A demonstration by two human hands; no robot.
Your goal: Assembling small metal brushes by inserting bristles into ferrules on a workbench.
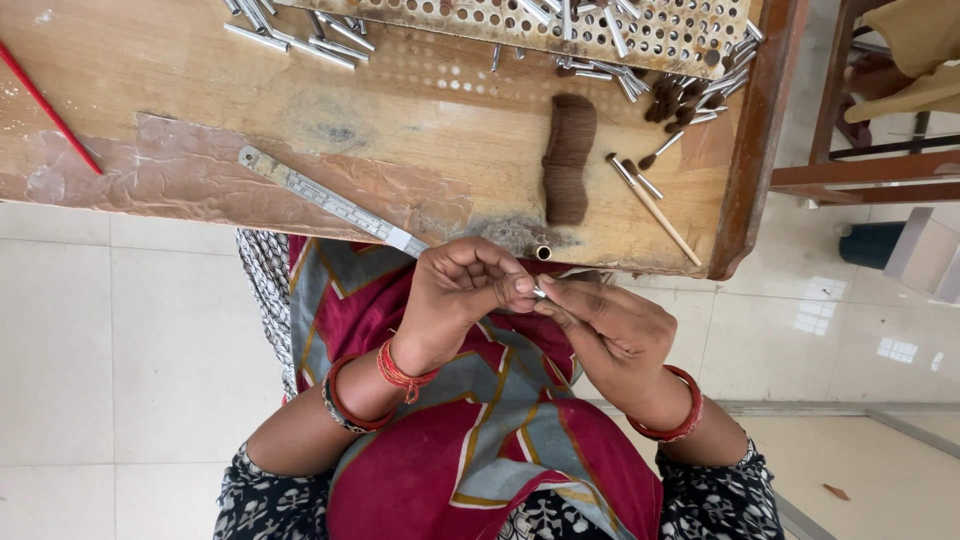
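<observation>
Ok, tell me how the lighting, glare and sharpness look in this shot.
Head view: even, soft daylight; bright window glare on the floor tiles at right; faint shadows under the metal ruler and hair bundle. Both hands, left hand and right hand, are sharp; the small metal tube they pinch is barely resolved.

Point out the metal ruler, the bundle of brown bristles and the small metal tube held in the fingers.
Metal ruler (330, 202): head view, middle of the strip.
Bundle of brown bristles (568, 160): head view, middle of the bundle.
Small metal tube (539, 292): head view, the part showing between both hands' fingertips.
</observation>
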